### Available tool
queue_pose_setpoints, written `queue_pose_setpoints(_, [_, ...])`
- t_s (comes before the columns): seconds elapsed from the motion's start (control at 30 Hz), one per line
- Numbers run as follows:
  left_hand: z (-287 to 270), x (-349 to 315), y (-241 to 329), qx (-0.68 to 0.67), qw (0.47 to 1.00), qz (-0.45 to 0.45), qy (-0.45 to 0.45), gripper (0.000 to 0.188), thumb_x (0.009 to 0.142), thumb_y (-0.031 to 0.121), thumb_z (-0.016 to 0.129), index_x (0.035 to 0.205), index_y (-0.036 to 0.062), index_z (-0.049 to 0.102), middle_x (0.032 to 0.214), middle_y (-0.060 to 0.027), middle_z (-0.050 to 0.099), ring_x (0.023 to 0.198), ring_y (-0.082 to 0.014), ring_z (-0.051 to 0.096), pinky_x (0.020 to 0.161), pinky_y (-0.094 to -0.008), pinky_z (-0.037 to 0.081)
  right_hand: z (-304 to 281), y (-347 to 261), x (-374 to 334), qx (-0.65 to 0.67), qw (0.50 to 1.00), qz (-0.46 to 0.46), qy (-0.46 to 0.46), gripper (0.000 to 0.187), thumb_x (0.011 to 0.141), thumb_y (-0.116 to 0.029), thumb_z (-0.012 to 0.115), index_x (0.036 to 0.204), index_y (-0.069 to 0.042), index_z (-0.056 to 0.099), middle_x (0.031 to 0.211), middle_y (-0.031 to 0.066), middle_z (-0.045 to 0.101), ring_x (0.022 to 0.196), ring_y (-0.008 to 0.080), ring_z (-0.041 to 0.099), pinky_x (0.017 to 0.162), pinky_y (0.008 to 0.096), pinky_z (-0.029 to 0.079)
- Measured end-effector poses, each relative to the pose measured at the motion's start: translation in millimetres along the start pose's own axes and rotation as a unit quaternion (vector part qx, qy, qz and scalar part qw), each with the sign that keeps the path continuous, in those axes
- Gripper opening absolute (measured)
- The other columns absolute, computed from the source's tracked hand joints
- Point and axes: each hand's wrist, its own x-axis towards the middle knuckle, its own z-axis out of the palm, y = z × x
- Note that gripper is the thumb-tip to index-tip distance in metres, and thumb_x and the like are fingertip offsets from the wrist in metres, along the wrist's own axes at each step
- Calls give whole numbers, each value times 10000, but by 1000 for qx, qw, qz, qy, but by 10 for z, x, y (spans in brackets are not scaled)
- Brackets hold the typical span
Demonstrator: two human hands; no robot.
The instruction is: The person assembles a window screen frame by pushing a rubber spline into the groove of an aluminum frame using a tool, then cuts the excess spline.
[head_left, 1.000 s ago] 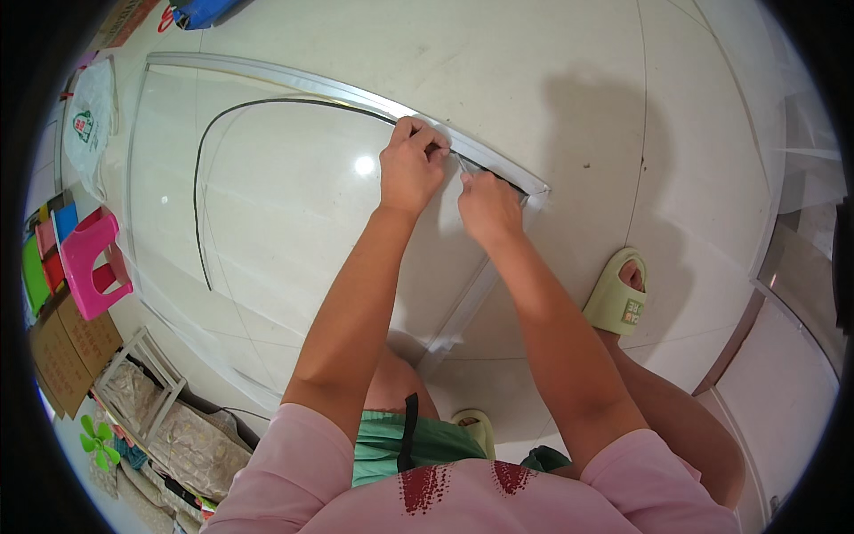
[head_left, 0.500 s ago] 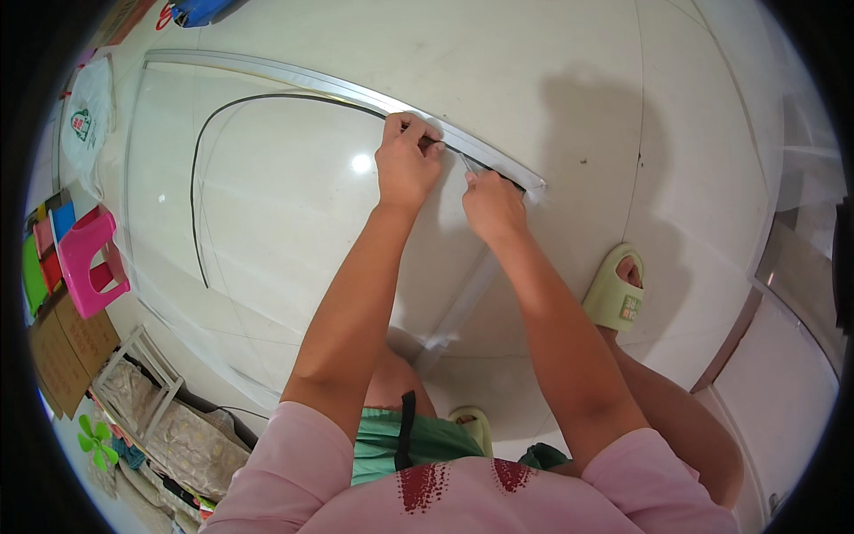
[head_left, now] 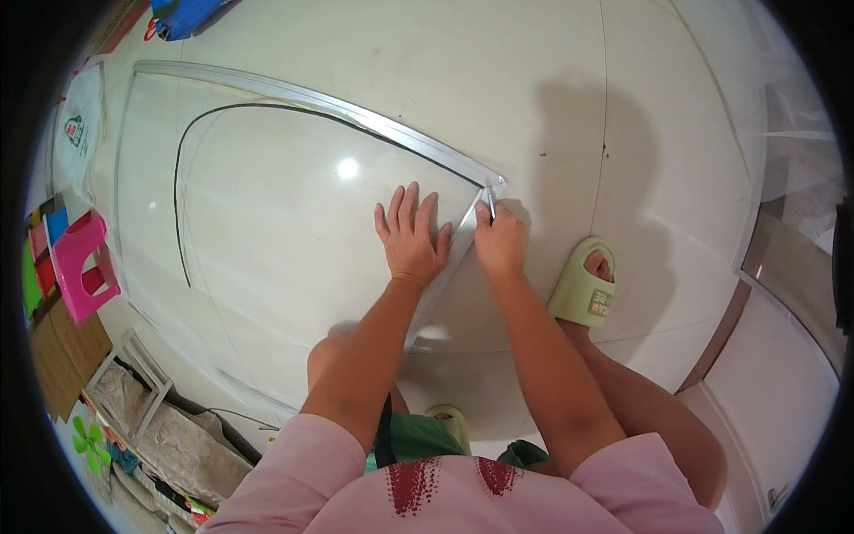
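A silvery metal frame (head_left: 329,101) lies on the pale tiled floor, with a thin see-through sheet or mesh (head_left: 285,231) across it. A black cord-like strip (head_left: 180,200) runs along the frame's far bar to the right corner; its other end curves loosely over the sheet on the left. My left hand (head_left: 414,238) rests flat on the sheet beside the right bar, fingers spread and holding nothing. In my right hand (head_left: 501,242) is a slim tool with a silvery tip (head_left: 490,200), closed in the fingers. Its tip is at the corner, by the strip's end; the handle is mostly hidden.
On the left stand a pink plastic stool (head_left: 82,267), a white plastic bag (head_left: 80,133) and cardboard (head_left: 76,356). A blue bag (head_left: 187,16) lies at the far left. My foot in a green slipper (head_left: 583,285) is right of the frame.
My left hand has let go of the black strip and come nearer, now spread flat on the sheet. My right hand has brought the tool to the frame's corner. The view has shifted slightly.
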Motion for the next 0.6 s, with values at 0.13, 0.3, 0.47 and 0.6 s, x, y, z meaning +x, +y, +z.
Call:
queue_pose_setpoints(0.13, [15,9,26,31,999,1,-8,509,811,309,604,1276,123,512,1422,-138,393,1353,-336,301,1107,-560,132,-112,140,97,30,999,-9,22,455,881,-444,563,874,6,627,838,242,662,824,432,633,768,505,486])
queue_pose_setpoints(0.3, [13,-33,-24,47,999,8,27,491,818,327,575,1268,136,524,1420,-129,399,1354,-330,298,1112,-548,134,-114,96,219,119,992,-41,-2,367,807,-363,693,828,-8,602,769,181,658,759,379,638,717,457,490])
queue_pose_setpoints(0.47, [13,-39,52,49,999,4,23,473,824,329,563,1259,146,531,1414,-122,408,1345,-323,312,1118,-531,143,13,268,196,208,976,-56,35,275,784,-250,715,788,-15,572,735,145,648,713,340,634,690,426,491])
queue_pose_setpoints(0.6, [28,-54,71,33,999,3,37,464,817,320,574,1248,153,542,1410,-109,417,1342,-313,321,1122,-516,156,2,335,201,234,970,-42,54,248,798,-227,693,783,-16,563,742,138,650,714,336,632,695,423,491])
